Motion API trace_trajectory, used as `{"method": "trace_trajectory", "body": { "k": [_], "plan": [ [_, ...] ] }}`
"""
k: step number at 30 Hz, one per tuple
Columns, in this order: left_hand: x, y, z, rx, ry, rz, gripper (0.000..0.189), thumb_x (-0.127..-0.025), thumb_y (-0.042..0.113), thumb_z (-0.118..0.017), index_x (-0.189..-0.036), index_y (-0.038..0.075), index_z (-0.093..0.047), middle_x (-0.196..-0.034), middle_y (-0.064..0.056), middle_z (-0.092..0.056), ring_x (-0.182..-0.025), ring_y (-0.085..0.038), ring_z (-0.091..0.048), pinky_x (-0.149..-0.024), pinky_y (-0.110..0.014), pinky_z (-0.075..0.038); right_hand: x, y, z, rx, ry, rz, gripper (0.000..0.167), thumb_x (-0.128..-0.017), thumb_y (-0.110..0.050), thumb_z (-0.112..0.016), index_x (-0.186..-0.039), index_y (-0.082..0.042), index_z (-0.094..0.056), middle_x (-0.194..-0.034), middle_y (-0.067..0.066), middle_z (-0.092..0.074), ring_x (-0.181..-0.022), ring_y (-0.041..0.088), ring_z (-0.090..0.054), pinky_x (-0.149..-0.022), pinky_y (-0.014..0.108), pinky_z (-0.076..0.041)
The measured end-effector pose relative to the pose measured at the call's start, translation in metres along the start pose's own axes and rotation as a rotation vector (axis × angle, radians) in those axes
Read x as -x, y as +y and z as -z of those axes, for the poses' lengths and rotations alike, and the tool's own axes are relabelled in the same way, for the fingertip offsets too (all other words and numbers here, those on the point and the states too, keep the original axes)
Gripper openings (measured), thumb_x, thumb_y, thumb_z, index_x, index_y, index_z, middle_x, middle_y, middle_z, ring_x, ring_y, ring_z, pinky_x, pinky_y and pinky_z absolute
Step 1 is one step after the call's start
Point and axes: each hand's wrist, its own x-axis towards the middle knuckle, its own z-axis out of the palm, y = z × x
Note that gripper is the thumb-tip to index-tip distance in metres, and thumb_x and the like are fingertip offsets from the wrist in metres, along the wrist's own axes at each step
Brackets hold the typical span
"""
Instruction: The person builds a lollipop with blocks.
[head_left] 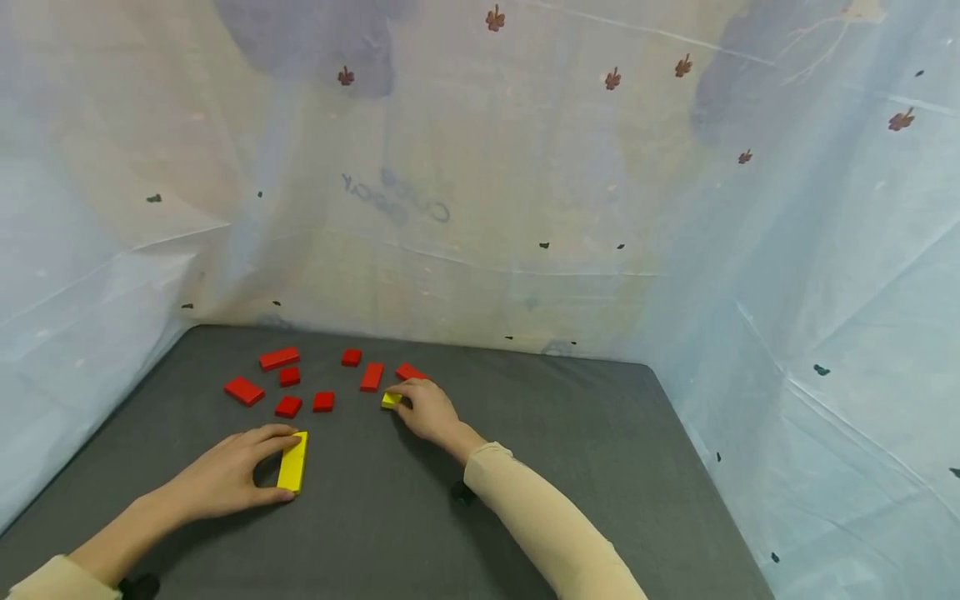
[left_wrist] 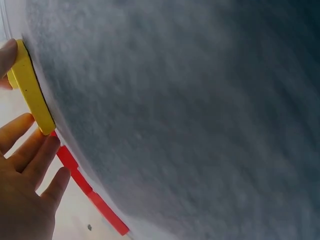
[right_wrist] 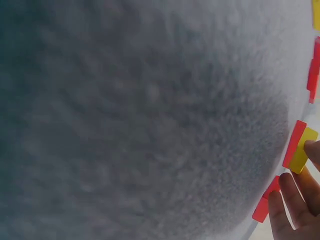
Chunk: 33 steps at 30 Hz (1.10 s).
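My left hand grips a long yellow block by its two ends, thumb at the near end and fingertips at the far end. The block is close over the grey table in the left wrist view. Farther off and to the right, my right hand pinches a small yellow block between thumb and fingers. Beside that hand lie an upright-lying red block and a slanted red block, the latter partly hidden by the fingers. In the right wrist view the small yellow block overlaps a red one.
Several red blocks lie scattered at the back left, among them a long one, a tilted one and a square one. The dark grey table has a patterned plastic sheet hanging behind and along its sides.
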Motion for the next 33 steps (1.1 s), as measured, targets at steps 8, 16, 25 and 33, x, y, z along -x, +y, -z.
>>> {"method": "trace_trajectory", "body": {
  "k": [8,16,25,33],
  "plan": [
    [-0.015,0.020,-0.002,-0.023,0.051,-0.038,0.083,-0.078,0.070,-0.080,-0.135,0.010,-0.069,-0.137,-0.009,-0.064,-0.116,-0.035,-0.065,-0.094,-0.062,-0.052,0.016,0.004,0.013,-0.139,0.096,0.005,0.035,-0.102,-0.018,-0.069,-0.138,-0.018,-0.070,-0.137,0.002,-0.067,-0.118,0.020,-0.066,-0.096,0.033,-0.056],
    [-0.035,0.056,-0.012,-0.030,0.066,-0.085,0.081,-0.078,0.065,-0.084,-0.135,0.010,-0.069,-0.139,-0.007,-0.063,-0.118,-0.032,-0.064,-0.098,-0.057,-0.053,0.040,0.007,0.028,-0.238,0.206,-0.001,0.035,-0.100,-0.015,-0.072,-0.135,-0.015,-0.071,-0.133,0.002,-0.069,-0.120,0.022,-0.065,-0.097,0.034,-0.056],
    [-0.068,0.100,-0.032,-0.048,0.063,-0.212,0.080,-0.079,0.064,-0.084,-0.132,0.007,-0.068,-0.136,-0.009,-0.064,-0.118,-0.029,-0.064,-0.099,-0.054,-0.053,0.066,0.021,0.043,-0.299,0.247,-0.029,0.034,-0.101,-0.015,-0.071,-0.135,-0.016,-0.071,-0.134,0.002,-0.067,-0.117,0.019,-0.066,-0.094,0.035,-0.058],
    [-0.093,0.129,-0.045,-0.048,0.060,-0.299,0.078,-0.077,0.061,-0.086,-0.130,0.006,-0.068,-0.134,-0.008,-0.064,-0.120,-0.028,-0.063,-0.100,-0.051,-0.053,0.087,0.032,0.053,-0.284,0.261,-0.038,0.034,-0.100,-0.014,-0.072,-0.135,-0.014,-0.071,-0.133,0.004,-0.068,-0.120,0.022,-0.065,-0.094,0.036,-0.058]
  ]
}}
